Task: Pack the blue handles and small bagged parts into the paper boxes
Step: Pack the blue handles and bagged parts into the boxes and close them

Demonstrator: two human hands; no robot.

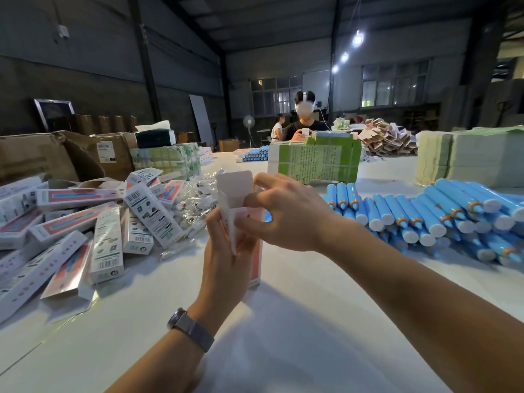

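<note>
An upright paper box (256, 259) stands on the white table in front of me, its top flap (235, 185) open. My left hand (226, 251) grips the box around its middle. My right hand (286, 211) is at the box's open top, fingers curled and pinching a side flap. Blue handles (442, 214) lie in a big pile to the right. Small clear bagged parts (195, 199) lie heaped behind the box to the left. What is inside the box is hidden.
Several packed paper boxes (85, 231) lie piled at the left. Brown cartons (56, 157) stand behind them. A green bundle of flat boxes (314, 160) and a pale stack (467, 160) sit further back. Another person (304, 120) sits across the table.
</note>
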